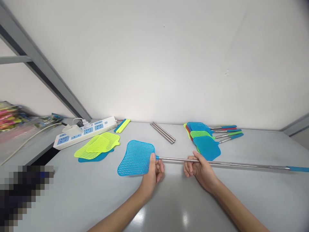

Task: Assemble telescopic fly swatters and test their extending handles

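A blue swatter (137, 158) held level across two hands, above the near middle of a grey table (72, 199). The left hand (154, 169) pinches the neck of the mesh head, thumb on top and fingers curled beneath. The right hand (201, 169) closes lightly around the metal rod (241, 165), thumb and fingers meeting about it; how firmly they press cannot be told. The rod is drawn out long and runs right to a blue handle (299, 169), cut by the right edge of the view. Head, rod and handle appear joined, so this piece may be judged whole, though extended.

Far right: a stack of swatters (207, 146), each seemingly complete, with rods short and handles pointing right; these seem done. Far middle: a few bare metal tubes (163, 132), side by side. Far left: loose grips (123, 126), two yellow and one blue, and, nearer, loose mesh heads (103, 143), two yellow-green over one blue, just beside a white power strip (96, 129). These parts lie unjoined and, by their layout, seem to be what is left.
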Demonstrator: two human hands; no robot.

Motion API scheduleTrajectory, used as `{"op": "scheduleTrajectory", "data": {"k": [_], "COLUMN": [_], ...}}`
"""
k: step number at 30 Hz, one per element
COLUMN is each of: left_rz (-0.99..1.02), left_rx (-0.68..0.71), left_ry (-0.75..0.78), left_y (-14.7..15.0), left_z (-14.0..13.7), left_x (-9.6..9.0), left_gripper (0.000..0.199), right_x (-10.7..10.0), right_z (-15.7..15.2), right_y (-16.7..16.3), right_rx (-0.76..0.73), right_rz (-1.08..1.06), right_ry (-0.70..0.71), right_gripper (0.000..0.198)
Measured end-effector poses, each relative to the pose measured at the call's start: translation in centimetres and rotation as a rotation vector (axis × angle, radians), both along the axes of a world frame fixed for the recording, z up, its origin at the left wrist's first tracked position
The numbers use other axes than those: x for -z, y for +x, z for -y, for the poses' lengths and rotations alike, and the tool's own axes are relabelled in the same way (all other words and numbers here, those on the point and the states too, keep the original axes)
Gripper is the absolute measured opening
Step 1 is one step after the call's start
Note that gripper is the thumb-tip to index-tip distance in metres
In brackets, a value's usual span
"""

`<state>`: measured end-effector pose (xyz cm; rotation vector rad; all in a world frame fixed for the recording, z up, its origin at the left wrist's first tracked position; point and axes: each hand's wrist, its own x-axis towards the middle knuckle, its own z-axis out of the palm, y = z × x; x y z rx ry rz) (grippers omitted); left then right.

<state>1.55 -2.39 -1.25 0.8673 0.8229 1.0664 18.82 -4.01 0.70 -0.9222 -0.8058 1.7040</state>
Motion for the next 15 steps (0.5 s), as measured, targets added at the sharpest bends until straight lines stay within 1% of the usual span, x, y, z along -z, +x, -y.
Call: {"op": "scheduleTrajectory", "data": {"k": [3,6,11,15], "left_rz": [-0.064,-0.109,-0.208,-0.23], "left_rx": [-0.057,-0.06,-0.075,-0.079], "left_ry": [-0.006,-0.024,-0.016,-0.037], "left_y": [-0.14,-0.21,-0.14,0.01], "left_z": [-0.23,-0.31,-0.1,-0.08], "left_x": [-0.11,-0.28,-0.53,-0.82], "left_gripper": [0.054,0.054,0.055,0.054], "right_x": [-0.01,0.1,0.24,0.32], "right_z": [-0.04,-0.17,-0.45,-0.44], "right_y": [-0.09,-0.06,0.03,0.06], "right_rx": [0.013,0.037,0.1,0.125], "right_rz": [0.043,0.072,0.017,-0.014], "right_ry": [-0.028,-0.04,-0.055,-0.06], "right_gripper": [0.052,0.051,0.047,0.045]}}
